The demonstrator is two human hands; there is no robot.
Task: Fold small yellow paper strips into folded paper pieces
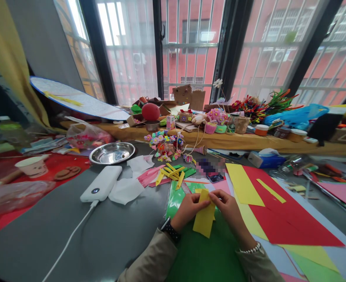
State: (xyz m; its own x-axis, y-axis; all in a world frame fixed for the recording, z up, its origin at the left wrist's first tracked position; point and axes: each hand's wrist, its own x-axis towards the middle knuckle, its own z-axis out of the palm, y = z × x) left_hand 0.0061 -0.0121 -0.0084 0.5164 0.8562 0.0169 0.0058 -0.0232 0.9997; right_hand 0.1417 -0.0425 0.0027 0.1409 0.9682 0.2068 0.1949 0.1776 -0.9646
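Between both hands a strip of yellow paper (204,219) hangs over the green sheet on the table. My left hand (188,207) pinches its upper left edge. At the top right corner, my right hand (226,203) closes thumb and fingers on the same strip. More yellow paper shows partly behind it. Just beyond the hands lies a small pile of folded yellow paper strips (170,174), with green and pink paper beside it. The green sheet (211,258) spreads below my forearms.
Red paper (293,219) and a yellow sheet (243,186) lie at right. A white power bank (101,184) with a cable, white paper scraps (126,190) and a metal plate (112,152) are at left. Craft flowers (165,145) stand before the crowded window ledge (125,135).
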